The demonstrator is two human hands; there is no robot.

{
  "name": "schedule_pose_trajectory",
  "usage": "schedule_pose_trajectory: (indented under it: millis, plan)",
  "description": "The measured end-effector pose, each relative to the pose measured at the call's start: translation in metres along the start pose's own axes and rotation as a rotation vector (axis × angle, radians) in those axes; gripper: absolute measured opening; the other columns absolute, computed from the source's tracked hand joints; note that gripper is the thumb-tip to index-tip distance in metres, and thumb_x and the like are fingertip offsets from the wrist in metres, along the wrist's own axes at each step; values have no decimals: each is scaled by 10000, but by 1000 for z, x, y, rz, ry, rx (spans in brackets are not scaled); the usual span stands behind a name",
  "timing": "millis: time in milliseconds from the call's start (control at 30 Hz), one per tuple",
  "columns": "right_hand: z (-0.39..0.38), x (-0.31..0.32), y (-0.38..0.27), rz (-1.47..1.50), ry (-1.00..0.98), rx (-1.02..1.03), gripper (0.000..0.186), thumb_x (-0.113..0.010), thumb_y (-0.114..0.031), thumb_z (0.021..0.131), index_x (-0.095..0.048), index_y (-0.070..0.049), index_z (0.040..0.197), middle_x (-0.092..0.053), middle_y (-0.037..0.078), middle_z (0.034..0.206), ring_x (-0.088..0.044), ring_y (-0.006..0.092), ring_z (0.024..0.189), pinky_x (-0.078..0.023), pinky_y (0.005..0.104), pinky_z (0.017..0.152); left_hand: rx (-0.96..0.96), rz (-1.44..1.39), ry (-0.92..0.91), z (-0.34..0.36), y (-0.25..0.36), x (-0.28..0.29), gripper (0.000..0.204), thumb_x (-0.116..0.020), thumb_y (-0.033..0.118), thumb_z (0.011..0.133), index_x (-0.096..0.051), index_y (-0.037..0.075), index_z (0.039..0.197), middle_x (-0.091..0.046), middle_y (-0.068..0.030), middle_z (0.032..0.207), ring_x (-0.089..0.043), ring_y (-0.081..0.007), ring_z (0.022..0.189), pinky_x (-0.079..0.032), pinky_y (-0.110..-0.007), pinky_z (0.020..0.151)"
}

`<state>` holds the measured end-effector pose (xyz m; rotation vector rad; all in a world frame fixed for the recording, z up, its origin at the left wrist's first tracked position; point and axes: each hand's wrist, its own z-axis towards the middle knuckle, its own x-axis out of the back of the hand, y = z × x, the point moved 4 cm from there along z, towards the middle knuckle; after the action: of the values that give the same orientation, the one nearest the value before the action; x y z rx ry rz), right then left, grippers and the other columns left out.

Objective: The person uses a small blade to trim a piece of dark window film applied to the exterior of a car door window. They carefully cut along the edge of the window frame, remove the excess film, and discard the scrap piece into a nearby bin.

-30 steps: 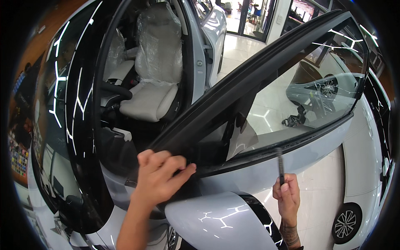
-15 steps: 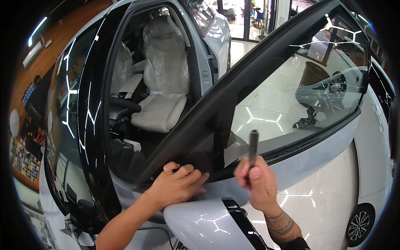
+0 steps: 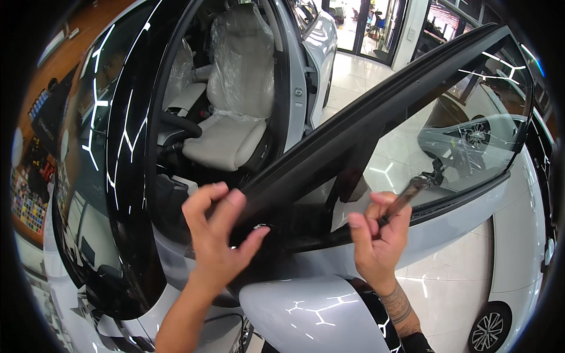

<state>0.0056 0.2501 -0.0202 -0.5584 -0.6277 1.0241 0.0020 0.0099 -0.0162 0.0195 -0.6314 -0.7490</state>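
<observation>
My left hand (image 3: 219, 241), slightly blurred, has its fingers and thumb apart at the front lower corner of the open door's black window frame (image 3: 318, 141); whether it touches the frame is unclear. My right hand (image 3: 381, 250) grips a dark slim tool (image 3: 412, 191) with curled fingers and thumb lifted, in front of the door glass (image 3: 456, 117); the tool slants up to the right. Below both hands is the silver side mirror housing (image 3: 306, 306) of the pale grey-blue car, and behind my left hand the dark front part of the door.
Inside the car are a plastic-covered seat (image 3: 238, 70) and a steering wheel (image 3: 179, 123). The windscreen (image 3: 82, 188) curves along the left. A white car (image 3: 515, 253) stands close on the right over a tiled floor (image 3: 441, 270). Glass doors (image 3: 365, 29) are at the back.
My left hand has lifted and spread its fingers, having been curled on the frame corner. The tool in my right hand moved from upright to slanting rightward, and that hand shifted slightly right since half a second ago.
</observation>
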Motion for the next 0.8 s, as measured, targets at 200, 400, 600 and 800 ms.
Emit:
schedule_pose_trajectory:
  millis: [200, 400, 600, 800]
  plan:
    - [15, -7, -16, -200, -81, 228, 473, -805, -83, 762, -520, -11, 1133, -505, 20, 676, -368, 86, 491, -319, 231, 461, 212, -68, 30, -9, -13, 4, 701, -837, 152, 667, -513, 32, 1277, -476, -185, 1268, -458, -373, 1206, -390, -454, 995]
    - [37, 40, -23, -136, -291, 152, 196, -553, -65, 922, -559, 19, 1099, -495, 51, 694, -442, 121, 585, -340, 254, 525, -164, 154, -7, -20, 5, 3, 446, -822, 139, 644, -727, 254, 1064, -471, -130, 1312, -397, -367, 1237, -377, -433, 987]
    - [89, 79, -67, -433, -455, 274, 228, -512, 26, 835, -602, 25, 1045, -576, 91, 772, -526, 137, 604, -401, 261, 577, 40, -39, -110, 20, 6, -4, 957, -877, 215, 583, -411, 94, 1410, -355, -218, 1436, -375, -424, 1296, -325, -492, 1048]
    - [111, 31, -103, -684, -1033, 511, 283, -591, 22, 721, -581, 17, 1003, -573, 86, 804, -602, 222, 669, -470, 317, 557, 374, -44, -170, 6, -13, -2, 1080, -917, 216, 473, -405, 102, 1417, -501, -158, 1335, -535, -360, 1179, -451, -400, 973]
